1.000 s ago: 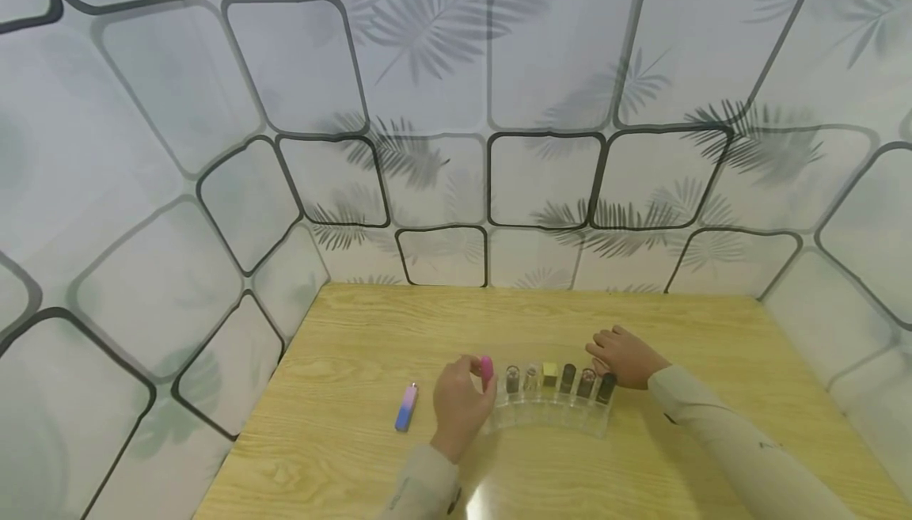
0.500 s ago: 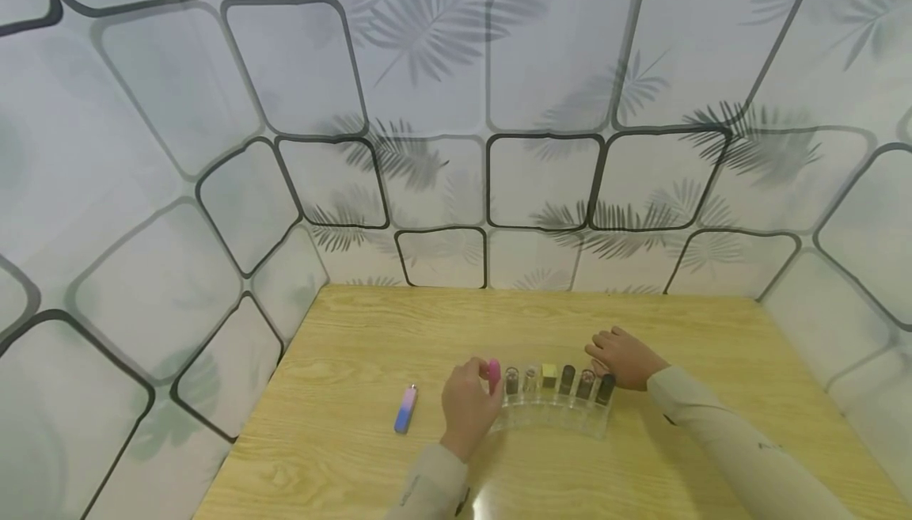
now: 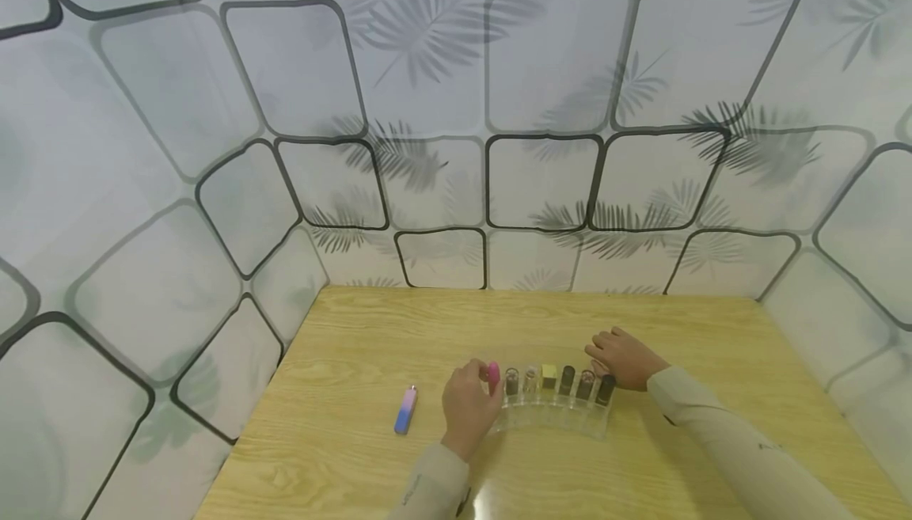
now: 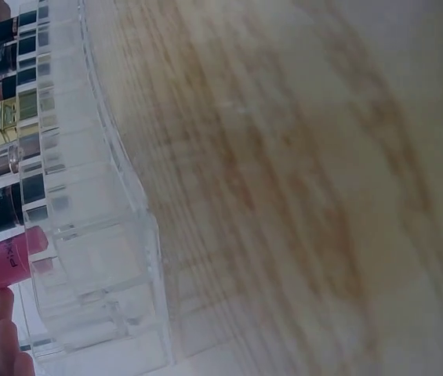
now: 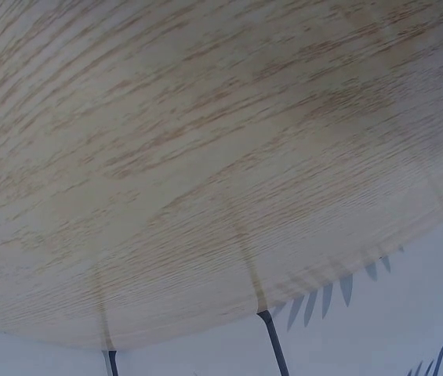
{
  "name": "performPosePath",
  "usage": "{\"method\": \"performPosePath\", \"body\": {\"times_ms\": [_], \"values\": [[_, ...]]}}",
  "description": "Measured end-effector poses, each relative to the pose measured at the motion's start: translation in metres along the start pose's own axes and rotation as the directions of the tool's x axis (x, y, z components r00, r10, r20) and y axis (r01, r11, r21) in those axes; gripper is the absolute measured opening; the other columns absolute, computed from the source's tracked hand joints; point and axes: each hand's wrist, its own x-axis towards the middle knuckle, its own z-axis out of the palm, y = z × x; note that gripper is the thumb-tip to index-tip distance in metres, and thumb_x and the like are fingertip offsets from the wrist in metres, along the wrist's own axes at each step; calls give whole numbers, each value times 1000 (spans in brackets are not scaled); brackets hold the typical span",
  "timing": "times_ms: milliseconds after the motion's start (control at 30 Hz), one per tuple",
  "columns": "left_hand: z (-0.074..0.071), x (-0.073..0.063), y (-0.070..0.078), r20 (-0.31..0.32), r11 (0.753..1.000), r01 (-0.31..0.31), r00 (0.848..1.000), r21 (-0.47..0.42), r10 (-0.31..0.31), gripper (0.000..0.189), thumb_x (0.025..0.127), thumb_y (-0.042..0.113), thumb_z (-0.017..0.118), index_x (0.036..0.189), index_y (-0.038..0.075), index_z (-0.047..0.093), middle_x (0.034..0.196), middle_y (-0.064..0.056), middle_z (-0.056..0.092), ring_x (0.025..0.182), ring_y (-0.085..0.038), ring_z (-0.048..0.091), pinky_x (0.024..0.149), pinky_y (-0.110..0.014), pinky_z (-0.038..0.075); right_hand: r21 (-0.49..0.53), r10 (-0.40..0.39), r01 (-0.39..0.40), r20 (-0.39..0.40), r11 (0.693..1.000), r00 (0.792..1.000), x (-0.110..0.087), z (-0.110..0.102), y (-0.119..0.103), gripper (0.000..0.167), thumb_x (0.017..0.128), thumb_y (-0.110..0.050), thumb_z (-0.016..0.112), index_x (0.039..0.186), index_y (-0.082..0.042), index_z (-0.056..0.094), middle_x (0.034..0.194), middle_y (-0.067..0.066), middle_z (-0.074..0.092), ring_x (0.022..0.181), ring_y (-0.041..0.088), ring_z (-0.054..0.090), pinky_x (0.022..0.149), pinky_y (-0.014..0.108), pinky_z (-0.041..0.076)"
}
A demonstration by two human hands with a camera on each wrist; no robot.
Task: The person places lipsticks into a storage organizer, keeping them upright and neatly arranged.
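Observation:
My left hand pinches a bright pink lipstick tube between thumb and fingers. The tube's end sits in a slot near the left end of a clear, curved lipstick holder. Several other lipsticks stand in a row to its right, among them a gold one and a black one at the far right. At the holder's right end rests my right hand, its fingers loosely bent and its thumb side against the holder. The right wrist view shows none of that hand.
A pink-to-blue tube lies on the wooden table, left of my left hand. Patterned wall covering rises behind the table and along both sides.
My left hand has moved slightly right with the pink lipstick, up against the holder's left end, and then stayed still. The right hand has kept its place.

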Motion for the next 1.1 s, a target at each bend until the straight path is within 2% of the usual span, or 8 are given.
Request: {"method": "performPosePath", "body": {"times_ms": [233,400,500,600,733,800,900,1100], "values": [[4,-3,-1,25,1000,0,1000,23,0,18,77,26,71,72,13,60,65,3,62,53,-6,48,51,-15,36,-1,0,0,31,1000,1000,0,0,0,29,96,-26,30,95,-12,56,80,2,54,70,17,51,64,35,41],[3,-3,1,12,998,-16,1000,53,15,18,80,27,68,71,13,60,63,2,61,52,-7,47,50,-16,35,-10,-1,2,36,1000,999,0,-1,0,10,87,-18,54,95,-12,55,81,2,54,70,17,50,64,34,40],[3,-4,1,18,997,-20,1000,80,18,18,79,27,69,72,14,60,62,3,61,53,-7,46,51,-16,35,-14,1,0,43,1000,999,-1,-2,0,24,76,-15,69,95,-12,55,81,3,54,71,17,51,63,34,40],[4,-5,1,17,994,-28,1000,104,26,18,74,26,73,72,14,61,61,4,59,53,-6,44,52,-16,34,-16,4,-3,53,1000,999,0,-2,0,29,73,-15,73,96,-11,56,81,3,55,71,18,51,64,34,41],[4,-6,0,14,990,-46,999,131,45,21,67,26,78,73,14,62,60,4,58,53,-7,43,53,-17,34,-9,2,-2,34,1000,999,0,-3,0,11,89,-21,54,95,-12,56,81,3,55,71,17,51,64,34,41],[3,-6,0,16,987,-60,998,149,58,22,66,26,79,74,13,62,62,3,58,54,-8,44,53,-18,36,-5,2,-2,15,1000,1000,0,-2,0,25,97,-26,36,94,-12,56,79,2,54,69,17,50,63,34,40],[2,-6,0,19,978,-86,996,188,84,23,66,27,79,74,13,63,63,3,59,56,-10,46,54,-20,38,-5,3,-3,-2,1000,1000,0,-1,0,45,98,-31,16,93,-13,56,78,1,53,68,16,49,62,34,39],[-1,-5,1,43,962,-114,993,246,107,24,68,29,78,76,12,64,66,1,60,58,-12,48,55,-22,39,-8,5,-5,-12,1000,1000,0,3,0,49,99,-33,11,91,-13,55,76,1,52,66,16,48,61,33,39]]}}
